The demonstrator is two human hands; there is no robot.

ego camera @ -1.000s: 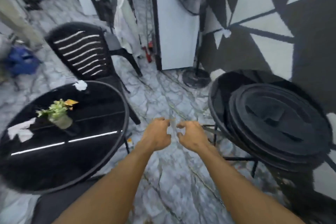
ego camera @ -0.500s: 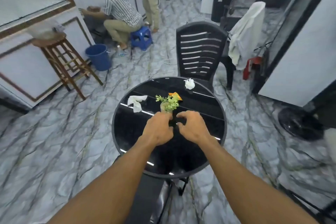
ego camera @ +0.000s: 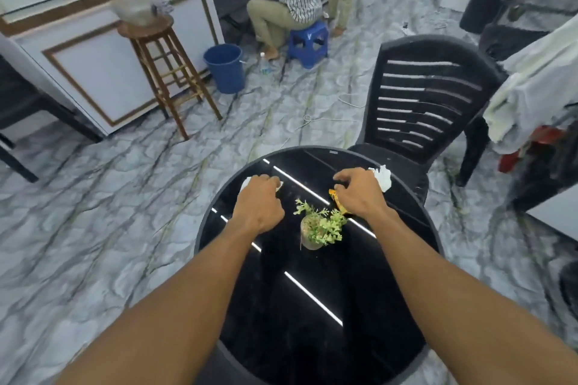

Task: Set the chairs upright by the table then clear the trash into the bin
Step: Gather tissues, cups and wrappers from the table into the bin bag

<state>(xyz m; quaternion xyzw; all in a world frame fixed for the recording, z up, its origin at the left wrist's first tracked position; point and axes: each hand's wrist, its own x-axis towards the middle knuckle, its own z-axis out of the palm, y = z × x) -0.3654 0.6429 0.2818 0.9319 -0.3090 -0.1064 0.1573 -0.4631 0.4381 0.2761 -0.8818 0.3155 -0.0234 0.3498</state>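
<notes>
A round black glass table (ego camera: pixel 312 306) stands in front of me. My left hand (ego camera: pixel 259 201) lies on a flat white tissue (ego camera: pixel 279 185) at the table's far left, with the fingers curled down onto it. My right hand (ego camera: pixel 359 194) hovers with bent, parted fingers over an orange wrapper (ego camera: pixel 336 201). A crumpled white tissue (ego camera: pixel 383 178) lies just right of that hand. An upright black plastic chair (ego camera: pixel 422 103) stands behind the table. A black bin (ego camera: pixel 488 0) stands far back on the right.
A small potted plant (ego camera: pixel 316 228) sits between my hands. A wooden stool (ego camera: pixel 162 66), a blue bucket (ego camera: pixel 225 67) and a person on a blue stool (ego camera: pixel 308 40) are at the back left. White cloth (ego camera: pixel 538 81) hangs on furniture at the right.
My view has swung left from the stacked tables to the round table. My hands moved forward and apart, the left onto the white tissue and the right over the orange wrapper.
</notes>
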